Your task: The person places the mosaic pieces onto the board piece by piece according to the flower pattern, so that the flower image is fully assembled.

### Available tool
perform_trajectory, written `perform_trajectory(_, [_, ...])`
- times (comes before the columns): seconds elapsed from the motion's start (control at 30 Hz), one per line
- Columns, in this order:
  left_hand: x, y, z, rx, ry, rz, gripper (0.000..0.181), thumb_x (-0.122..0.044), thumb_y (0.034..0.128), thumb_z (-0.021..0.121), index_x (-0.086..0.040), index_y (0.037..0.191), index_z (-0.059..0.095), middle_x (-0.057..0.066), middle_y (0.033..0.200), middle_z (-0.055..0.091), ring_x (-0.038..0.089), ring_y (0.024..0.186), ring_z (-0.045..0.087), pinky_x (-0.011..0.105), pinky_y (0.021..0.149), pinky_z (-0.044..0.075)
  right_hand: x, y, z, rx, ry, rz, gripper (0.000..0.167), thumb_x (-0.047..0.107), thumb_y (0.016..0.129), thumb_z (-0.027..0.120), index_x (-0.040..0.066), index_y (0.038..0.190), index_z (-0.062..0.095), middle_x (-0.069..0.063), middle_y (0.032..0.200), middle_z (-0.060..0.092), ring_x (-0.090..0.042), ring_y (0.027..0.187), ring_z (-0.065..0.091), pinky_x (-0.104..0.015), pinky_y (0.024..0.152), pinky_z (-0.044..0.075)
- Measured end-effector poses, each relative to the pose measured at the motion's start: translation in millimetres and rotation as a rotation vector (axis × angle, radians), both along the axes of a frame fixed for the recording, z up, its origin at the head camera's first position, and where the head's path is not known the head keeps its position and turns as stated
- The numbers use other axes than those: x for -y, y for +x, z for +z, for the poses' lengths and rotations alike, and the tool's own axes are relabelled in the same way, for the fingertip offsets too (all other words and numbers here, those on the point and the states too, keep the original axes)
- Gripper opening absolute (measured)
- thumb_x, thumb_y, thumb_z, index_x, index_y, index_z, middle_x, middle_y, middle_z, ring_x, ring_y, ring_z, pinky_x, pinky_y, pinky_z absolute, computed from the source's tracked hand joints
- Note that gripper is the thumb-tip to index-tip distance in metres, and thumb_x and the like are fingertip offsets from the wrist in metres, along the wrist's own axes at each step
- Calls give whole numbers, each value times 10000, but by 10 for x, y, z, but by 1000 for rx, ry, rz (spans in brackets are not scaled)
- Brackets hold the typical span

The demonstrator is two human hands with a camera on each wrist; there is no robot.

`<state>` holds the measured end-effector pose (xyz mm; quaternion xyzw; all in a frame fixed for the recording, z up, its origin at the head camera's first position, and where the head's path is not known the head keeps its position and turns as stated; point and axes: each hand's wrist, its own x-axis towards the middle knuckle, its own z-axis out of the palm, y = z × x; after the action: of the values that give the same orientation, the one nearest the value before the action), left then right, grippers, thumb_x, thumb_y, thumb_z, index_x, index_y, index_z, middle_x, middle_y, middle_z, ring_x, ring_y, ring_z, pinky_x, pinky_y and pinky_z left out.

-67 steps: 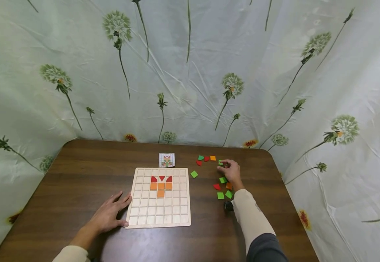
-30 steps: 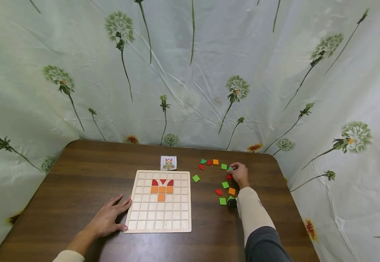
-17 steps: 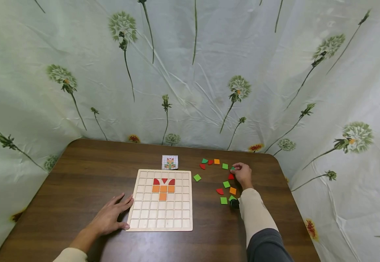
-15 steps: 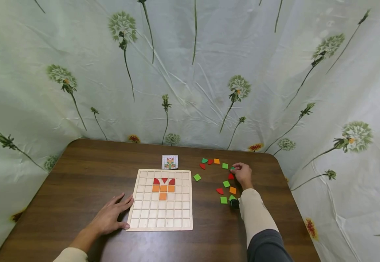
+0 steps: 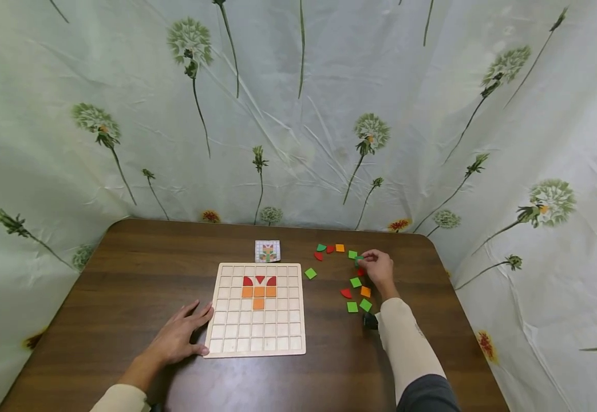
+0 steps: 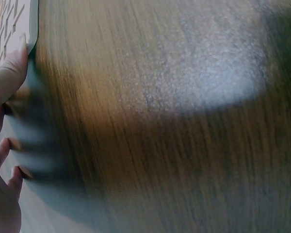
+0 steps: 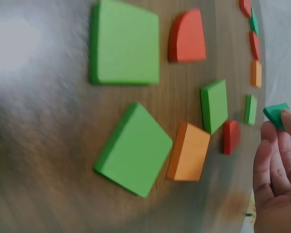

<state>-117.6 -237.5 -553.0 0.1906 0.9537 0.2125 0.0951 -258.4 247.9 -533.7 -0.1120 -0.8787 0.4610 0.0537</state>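
Observation:
A wooden grid board (image 5: 284,336) lies on the table, with several red and orange tiles set in its upper cells. At its left edge is my left hand (image 5: 177,336), fingers spread; the thumb (image 6: 12,73) touches the near-left corner. My right hand (image 5: 379,269), over the right side of the table, pinches a dark green tile (image 7: 275,114) between thumb and fingers. The fingers partly cover that tile, so its full outline is unclear. Beneath and beside this hand lie a red tile (image 7: 231,137), an orange tile (image 7: 189,152) and a light green square tile (image 7: 135,150).
Behind the board lies a small pattern card (image 5: 268,251). More loose tiles spread right of the board, among them a light green square (image 5: 311,273), a red quarter-circle tile (image 5: 346,293) and an orange square (image 5: 339,248). A floral curtain (image 5: 298,143) hangs behind the table.
My right hand first sets near a light green square, then moves to the dark green tile and now has it raised slightly off the table. The left hand stays at the board's edge.

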Motion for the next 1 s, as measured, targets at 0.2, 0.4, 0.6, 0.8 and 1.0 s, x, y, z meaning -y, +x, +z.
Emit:
perform_trajectory(0.2, [12, -9, 17, -19, 5, -11, 917, -417, 641, 832, 0, 1384, 491, 181, 1459, 439, 482, 1352, 282, 656, 1051, 226, 199, 103, 25, 24, -92, 30, 197, 43, 825, 742, -67, 974, 673, -101, 802, 678, -69, 646, 587, -210, 589, 486])
perform_trajectory(0.4, [9, -13, 13, -59, 7, -24, 903, -392, 629, 842, 10, 1367, 509, 186, 1441, 460, 492, 1335, 307, 653, 1042, 246, 349, 172, -14, 16, -171, 61, 162, -6, 820, 727, -80, 955, 679, -104, 775, 662, -104, 610, 630, -264, 601, 560])
perform_trajectory(0.6, [3, -15, 9, -52, 8, -24, 908, -393, 626, 845, 14, 1365, 509, 192, 1438, 461, 497, 1334, 307, 654, 1043, 245, 488, 239, -4, 7, -241, 98, 157, -46, 810, 713, -105, 948, 671, -120, 767, 660, -157, 603, 661, -325, 613, 581])
perform_trajectory(0.8, [-3, -17, 28, -34, -3, -18, 905, -387, 630, 846, 12, 1368, 507, 193, 1444, 454, 495, 1338, 304, 660, 1039, 254, 619, 287, -22, 21, -190, 163, 131, -47, 807, 720, -86, 927, 685, -102, 747, 655, -158, 630, 665, -295, 599, 567])
perform_trajectory(1.0, [-11, -8, 36, -22, -13, -12, 910, -391, 633, 846, 5, 1375, 501, 189, 1449, 449, 494, 1343, 296, 666, 1039, 253, 745, 345, -20, 8, -214, 232, 125, -71, 803, 713, -108, 919, 683, -120, 745, 648, -222, 654, 680, -316, 601, 567])
